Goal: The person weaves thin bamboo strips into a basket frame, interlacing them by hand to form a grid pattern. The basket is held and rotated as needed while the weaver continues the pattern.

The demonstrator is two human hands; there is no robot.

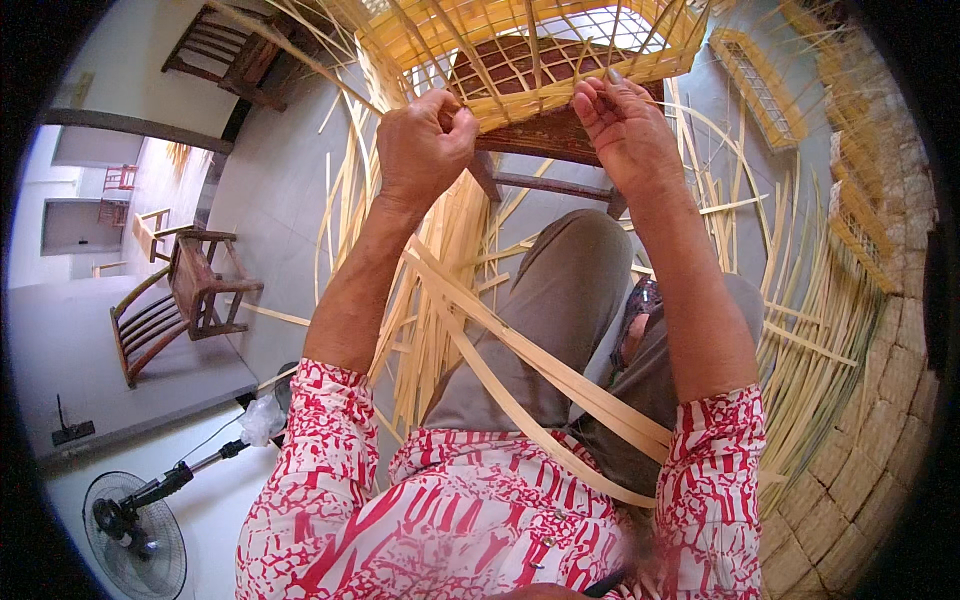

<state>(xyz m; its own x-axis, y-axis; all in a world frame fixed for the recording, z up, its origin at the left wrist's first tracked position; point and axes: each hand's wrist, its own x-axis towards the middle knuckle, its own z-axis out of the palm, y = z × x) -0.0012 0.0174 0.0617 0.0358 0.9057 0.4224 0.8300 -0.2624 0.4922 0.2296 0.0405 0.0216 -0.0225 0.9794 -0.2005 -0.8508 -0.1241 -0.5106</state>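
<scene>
A yellow basket [520, 108] of woven bamboo strips, with an open lattice side and several long loose strip ends, rests on a dark wooden stool [560, 140] before me. My left hand [428, 145] is closed in a fist at the basket's near left edge, thumb pressed against the forefinger. At the near right edge, my right hand [628, 125] pinches the rim between thumb and forefinger, its other fingers curled. What lies inside each grip is partly hidden. Flat pale bamboo strips [560, 375] lie across my lap.
Loose strips [465, 225] cover the floor around the stool. To the right are another woven piece [765, 90], a heap of thin strips [820, 350] and stacked tan blocks [860, 450]. A wooden chair [200, 285] and a fan [135, 530] stand at left.
</scene>
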